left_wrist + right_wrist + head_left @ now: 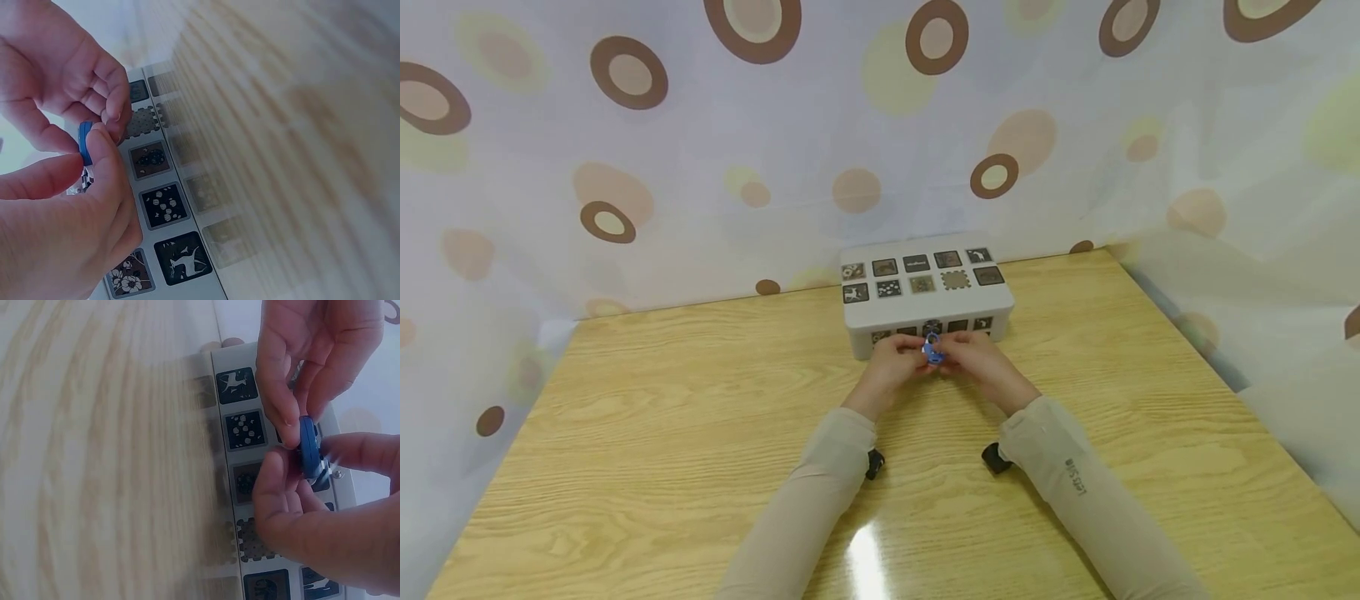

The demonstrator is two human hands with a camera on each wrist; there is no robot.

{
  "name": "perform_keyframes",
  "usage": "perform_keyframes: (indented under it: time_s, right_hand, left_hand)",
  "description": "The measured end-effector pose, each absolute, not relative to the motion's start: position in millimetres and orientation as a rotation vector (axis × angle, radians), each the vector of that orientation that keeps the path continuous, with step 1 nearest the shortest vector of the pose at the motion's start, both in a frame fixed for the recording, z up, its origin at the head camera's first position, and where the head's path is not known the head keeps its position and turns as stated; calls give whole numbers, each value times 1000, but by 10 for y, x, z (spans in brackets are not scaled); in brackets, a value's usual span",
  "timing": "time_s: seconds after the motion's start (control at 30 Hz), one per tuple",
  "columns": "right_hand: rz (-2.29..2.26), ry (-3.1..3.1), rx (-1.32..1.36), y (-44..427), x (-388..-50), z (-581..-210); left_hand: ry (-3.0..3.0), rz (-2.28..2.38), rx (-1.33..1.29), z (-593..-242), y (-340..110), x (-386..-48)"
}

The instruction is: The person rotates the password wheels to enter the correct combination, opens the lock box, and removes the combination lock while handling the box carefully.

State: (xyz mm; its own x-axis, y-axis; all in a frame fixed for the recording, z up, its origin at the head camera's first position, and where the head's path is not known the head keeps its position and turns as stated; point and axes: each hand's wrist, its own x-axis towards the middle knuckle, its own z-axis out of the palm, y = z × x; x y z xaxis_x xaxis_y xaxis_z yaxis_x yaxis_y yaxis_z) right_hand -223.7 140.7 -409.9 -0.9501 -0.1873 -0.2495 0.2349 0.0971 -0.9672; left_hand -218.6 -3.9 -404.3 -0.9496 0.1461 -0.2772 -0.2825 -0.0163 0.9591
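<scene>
Between my two hands is a small blue object [933, 353] with a silvery metal part; its exact kind is not clear. My left hand [895, 367] pinches it between thumb and fingers. From the other side my right hand [981, 362] holds it too, thumb and fingertips on it. In the right wrist view the blue object [309, 447] appears as a thin upright piece with shiny metal at its lower end. Just behind the hands stands a white box [928, 308] with dark picture squares on its top and front. The hands hide part of its front.
The wood-grain table [700, 417] spreads out on both sides of the box. A curtain [812, 125] with brown and yellow circles hangs behind and at the sides. Black straps [996, 458] are at both wrists.
</scene>
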Motion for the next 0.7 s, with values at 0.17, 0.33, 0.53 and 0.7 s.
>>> perform_keyframes:
  time_s: [0.17, 0.33, 0.53, 0.7]
  right_hand:
    - [-1908, 2068, 22, 1381, -2240, -4113]
    - [-1890, 2090, 22, 1358, -2231, -4099]
    - [-1905, 2082, 19, 1345, -2225, -4098]
    - [-1928, 2077, 12, 1341, -2224, -4097]
  left_hand:
    - [1955, 2043, -149, -4028, -49, -2169]
    - [1951, 2042, -151, -4029, -60, -2160]
    - [1942, 2050, -156, -4030, -62, -2155]
    - [1952, 2042, -151, -4006, -57, -2156]
